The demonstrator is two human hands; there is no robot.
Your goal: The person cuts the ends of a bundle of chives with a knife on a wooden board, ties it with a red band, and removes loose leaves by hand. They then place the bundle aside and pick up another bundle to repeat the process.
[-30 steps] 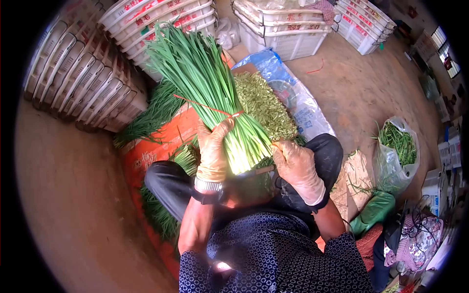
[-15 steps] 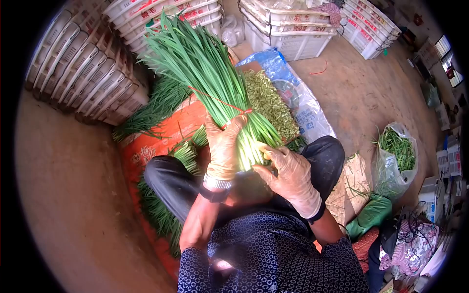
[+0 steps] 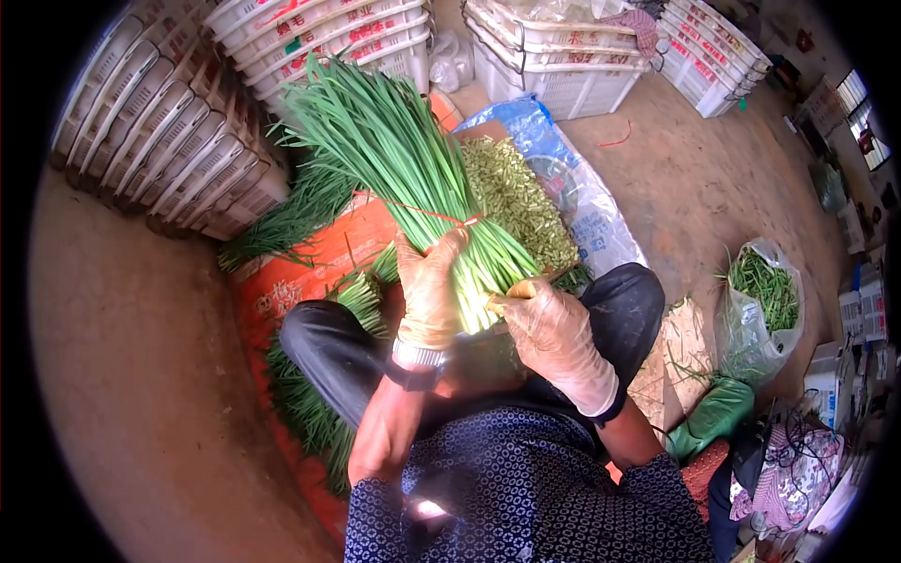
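A large bunch of long green stalks (image 3: 404, 150) with pale cut ends leans up and to the left, a red tie (image 3: 434, 208) round its middle. My left hand (image 3: 430, 286), in a thin glove, is wrapped round the bunch's lower left side just below the tie. At the pale ends on the right is my gloved right hand (image 3: 544, 324), its fingers curled and pinched against the stalks. Whether a single stalk is between those fingertips is too small to tell.
Stacked white crates (image 3: 328, 47) stand behind, more at the left (image 3: 169, 122). Short cut pieces (image 3: 521, 202) lie beyond the bunch on blue sheeting (image 3: 601, 211). More greens (image 3: 305, 399) lie on the red mat (image 3: 324, 253). A clear bag of greens (image 3: 765, 300) sits right.
The bunch's leafy top has dropped slightly. My right hand's fingers have closed from a looser spread and moved a little at the pale ends.
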